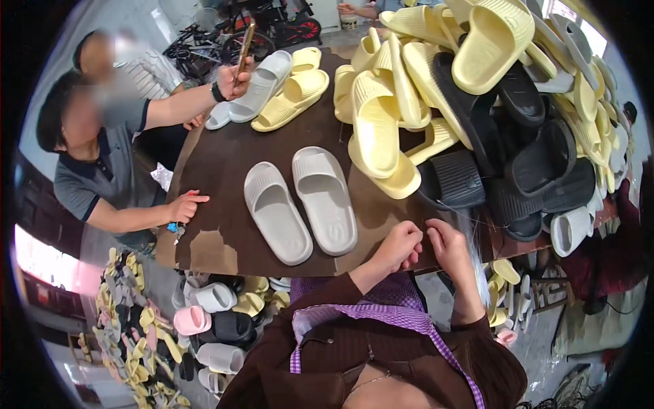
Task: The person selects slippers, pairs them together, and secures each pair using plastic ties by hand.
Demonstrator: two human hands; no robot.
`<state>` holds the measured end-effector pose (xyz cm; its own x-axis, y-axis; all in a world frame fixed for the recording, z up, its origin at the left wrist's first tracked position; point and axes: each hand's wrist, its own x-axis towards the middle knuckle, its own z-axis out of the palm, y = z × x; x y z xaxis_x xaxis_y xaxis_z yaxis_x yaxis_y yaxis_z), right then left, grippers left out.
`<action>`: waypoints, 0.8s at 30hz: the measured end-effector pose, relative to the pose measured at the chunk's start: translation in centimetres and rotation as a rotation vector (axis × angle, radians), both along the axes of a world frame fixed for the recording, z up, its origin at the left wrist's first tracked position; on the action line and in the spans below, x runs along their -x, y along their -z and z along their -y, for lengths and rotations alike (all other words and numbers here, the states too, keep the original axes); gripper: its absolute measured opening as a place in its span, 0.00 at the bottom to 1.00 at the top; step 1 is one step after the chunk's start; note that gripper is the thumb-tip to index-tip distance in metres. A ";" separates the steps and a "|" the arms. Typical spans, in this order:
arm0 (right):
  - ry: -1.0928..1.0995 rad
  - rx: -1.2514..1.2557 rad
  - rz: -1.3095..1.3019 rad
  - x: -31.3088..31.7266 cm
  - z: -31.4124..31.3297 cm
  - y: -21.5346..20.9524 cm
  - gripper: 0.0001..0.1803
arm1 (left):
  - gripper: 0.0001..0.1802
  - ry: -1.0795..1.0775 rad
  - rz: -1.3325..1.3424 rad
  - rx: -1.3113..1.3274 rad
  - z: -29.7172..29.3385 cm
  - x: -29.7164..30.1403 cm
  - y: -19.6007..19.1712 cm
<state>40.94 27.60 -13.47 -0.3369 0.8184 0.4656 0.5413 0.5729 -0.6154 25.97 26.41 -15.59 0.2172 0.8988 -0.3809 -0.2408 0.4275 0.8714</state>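
Observation:
Close to the table's near edge, my left hand (400, 247) is closed with its fingers curled in. Just to its right, my right hand (449, 251) has thumb and fingers pressed together. Whatever either one may hold is too small to make out. A bundle of white threads (479, 269) hangs over the edge beside my right wrist, and a fine loose strand runs above it. Left of my hands, a pair of light grey slides lies flat, the left slide (278, 213) and the right slide (325, 201), with toes pointing away from me.
Yellow slides (376, 126) and black slides (545, 160) are heaped on the brown table (218, 160) at the right. More grey and yellow slides (291, 101) lie at its far side. At the left, a person (112, 174) holds up a phone (244, 51). Piles of slides (136, 327) cover the floor.

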 end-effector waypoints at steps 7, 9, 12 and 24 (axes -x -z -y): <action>0.017 0.475 -0.175 0.5 0.1 0.2 0.10 | 0.05 0.005 0.057 -0.030 0.5 -0.1 1.2; 0.028 0.520 -0.186 0.5 -0.1 0.5 0.10 | 0.05 0.020 0.057 -0.037 0.6 -0.1 1.1; 0.053 0.620 -0.215 0.6 -0.2 0.6 0.10 | 0.05 0.034 0.055 -0.037 0.7 0.0 1.0; 0.230 0.324 -0.012 0.2 -1.0 0.7 0.10 | 0.04 -0.020 0.126 0.013 1.8 0.7 0.1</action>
